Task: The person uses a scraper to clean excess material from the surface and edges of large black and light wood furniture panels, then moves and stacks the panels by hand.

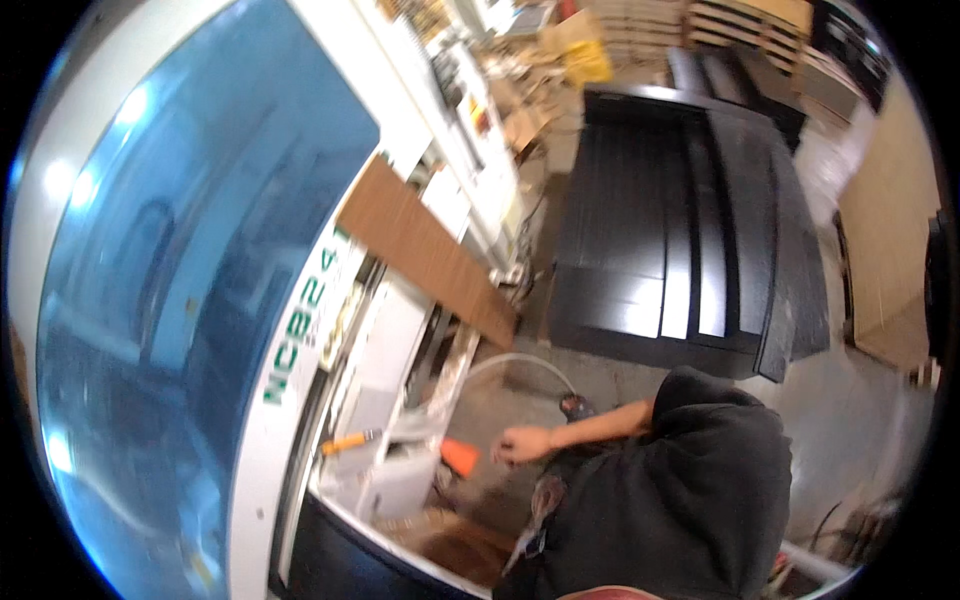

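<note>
My right hand point(523, 446): released, loosely bent | orange piece point(460, 457): just beside it, apart, at the white machine's point(258, 490) edge | left hand: out of view, I cannot tell

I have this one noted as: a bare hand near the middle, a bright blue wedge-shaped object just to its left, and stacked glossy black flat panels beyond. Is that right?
Not quite: the head view shows the bright wedge-shaped object left of the bare hand is orange, not blue. The stacked glossy black flat panels are beyond.
</note>
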{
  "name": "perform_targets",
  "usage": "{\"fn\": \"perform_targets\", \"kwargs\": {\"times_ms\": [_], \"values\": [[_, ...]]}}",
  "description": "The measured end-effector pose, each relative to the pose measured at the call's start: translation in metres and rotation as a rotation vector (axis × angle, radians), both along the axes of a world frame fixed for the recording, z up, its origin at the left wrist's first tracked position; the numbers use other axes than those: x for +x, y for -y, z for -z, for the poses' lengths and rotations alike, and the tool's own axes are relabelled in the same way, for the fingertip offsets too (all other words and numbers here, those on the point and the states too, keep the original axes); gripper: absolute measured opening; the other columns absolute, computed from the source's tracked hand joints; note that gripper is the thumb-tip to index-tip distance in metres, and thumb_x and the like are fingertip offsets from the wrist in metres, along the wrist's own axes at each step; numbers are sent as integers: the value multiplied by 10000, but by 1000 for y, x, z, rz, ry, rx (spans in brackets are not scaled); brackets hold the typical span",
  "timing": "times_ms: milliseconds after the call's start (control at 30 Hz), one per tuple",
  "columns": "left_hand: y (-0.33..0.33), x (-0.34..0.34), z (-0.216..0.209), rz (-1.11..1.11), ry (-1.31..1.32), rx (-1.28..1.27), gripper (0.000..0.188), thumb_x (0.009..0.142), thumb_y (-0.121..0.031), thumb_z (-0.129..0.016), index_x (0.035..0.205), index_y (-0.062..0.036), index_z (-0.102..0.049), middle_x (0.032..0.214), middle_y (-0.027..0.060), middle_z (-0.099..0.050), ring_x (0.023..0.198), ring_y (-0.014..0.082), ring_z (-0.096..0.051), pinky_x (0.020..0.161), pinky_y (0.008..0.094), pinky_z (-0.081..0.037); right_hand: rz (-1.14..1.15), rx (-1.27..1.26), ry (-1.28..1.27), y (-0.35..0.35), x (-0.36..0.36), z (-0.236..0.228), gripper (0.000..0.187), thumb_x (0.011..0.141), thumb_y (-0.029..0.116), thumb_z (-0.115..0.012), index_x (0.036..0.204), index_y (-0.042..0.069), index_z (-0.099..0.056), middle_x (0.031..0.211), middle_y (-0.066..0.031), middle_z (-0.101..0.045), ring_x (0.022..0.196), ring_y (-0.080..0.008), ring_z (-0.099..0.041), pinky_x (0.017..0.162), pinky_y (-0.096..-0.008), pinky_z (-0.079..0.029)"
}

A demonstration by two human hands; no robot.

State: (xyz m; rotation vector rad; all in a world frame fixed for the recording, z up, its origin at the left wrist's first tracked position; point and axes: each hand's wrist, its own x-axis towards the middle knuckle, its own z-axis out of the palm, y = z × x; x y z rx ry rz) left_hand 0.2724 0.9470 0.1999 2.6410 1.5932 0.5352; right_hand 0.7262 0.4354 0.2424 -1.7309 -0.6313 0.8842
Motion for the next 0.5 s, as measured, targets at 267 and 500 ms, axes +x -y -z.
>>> {"fn": "perform_targets", "kwargs": {"times_ms": [267,500], "values": [[100,53,-80,-128,222,-268,587,1085,-390,-511,1459,62,-518,1465,288,-547,1362,432,-516,1149,443,-399,3,75,-163,29,39,13,255,1087,220,-527,1116,20,-682,852,-42,-705,779,-102,-678,716,-296,-558],[209,117,-105,7,160,158,650,1030,-337,-623,1526,36,-430,1495,280,-505,1409,450,-443,1181,521,-335,-157,67,-296,68,46,25,269,1063,207,-541,1128,-9,-687,834,-90,-733,778,-175,-704,750,-330,-534]]}}
